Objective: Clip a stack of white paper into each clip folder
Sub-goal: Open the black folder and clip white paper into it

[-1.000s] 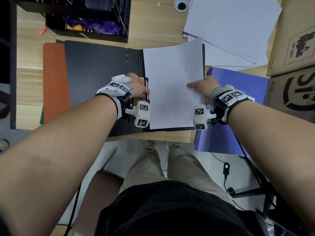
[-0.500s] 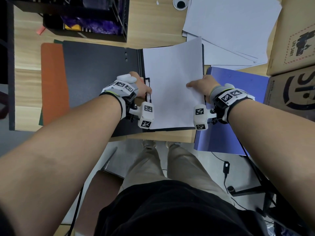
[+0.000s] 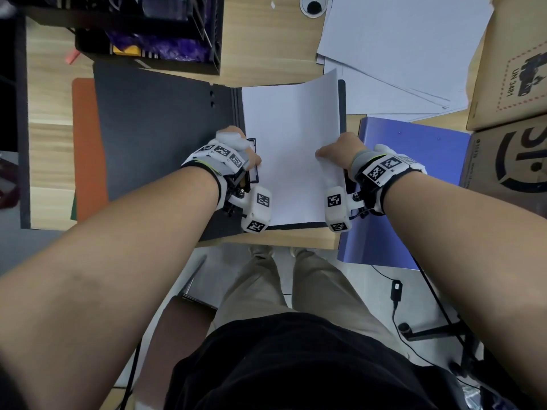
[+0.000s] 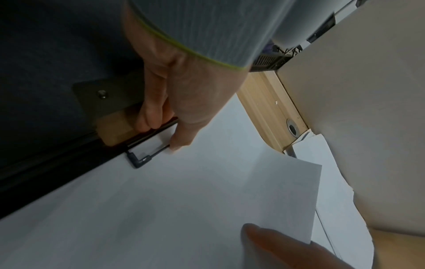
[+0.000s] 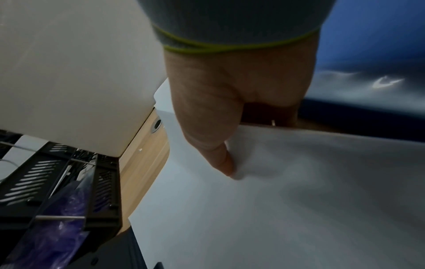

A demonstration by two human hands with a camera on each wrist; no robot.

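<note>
A black clip folder lies open on the desk, with a stack of white paper on its right half. My left hand is at the spine; its fingers curl round the clip lever and the thumb touches the paper beside the wire clip. My right hand pinches the stack's right edge, thumb on top and fingers hidden beneath. That edge bows upward. A closed blue folder lies just right of the black one.
Loose white sheets are spread at the back right. A black mesh file tray stands at the back left. An orange folder sticks out under the black one. Cardboard boxes line the right side.
My right hand has pushed the stack a little left towards the spine, and its right edge bows up more. My left hand stays at the clip.
</note>
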